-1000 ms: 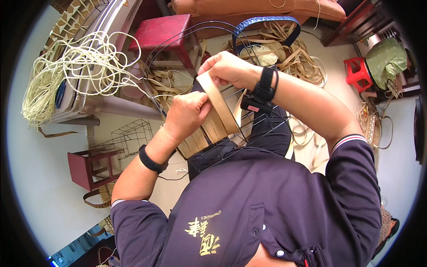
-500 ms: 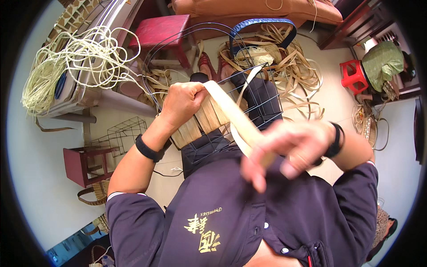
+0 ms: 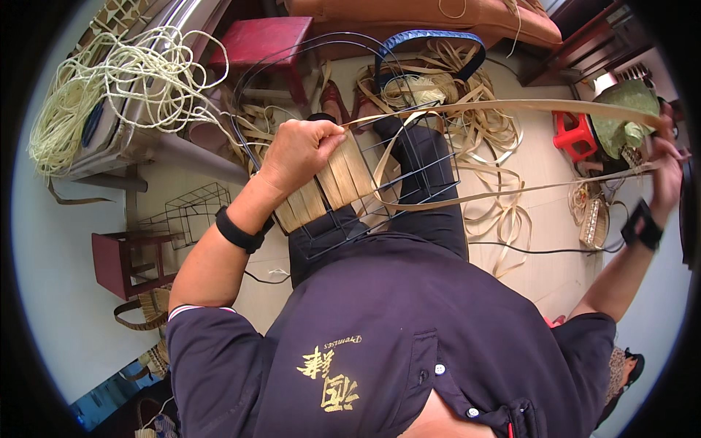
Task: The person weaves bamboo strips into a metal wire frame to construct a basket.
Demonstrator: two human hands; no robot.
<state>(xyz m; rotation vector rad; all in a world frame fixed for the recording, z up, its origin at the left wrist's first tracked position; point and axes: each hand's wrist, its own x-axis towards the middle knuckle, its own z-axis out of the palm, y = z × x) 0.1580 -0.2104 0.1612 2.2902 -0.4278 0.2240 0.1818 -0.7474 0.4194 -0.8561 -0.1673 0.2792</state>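
Now right hand [image 3: 666,174], grip too blurred to tell, swings far out with tan strip [image 3: 526,105], left hand [image 3: 298,157] still pinching it

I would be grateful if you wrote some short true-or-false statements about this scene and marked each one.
1. The person's left grip is at the black wire basket frame. True.
2. The frame is fully covered. False: many wires are bare.
3. A long flat tan strip reaches the person's right grip. True.
4. Both grips are close together. False: they are far apart.
5. A heap of pale yellow cord lies left of the frame. True.
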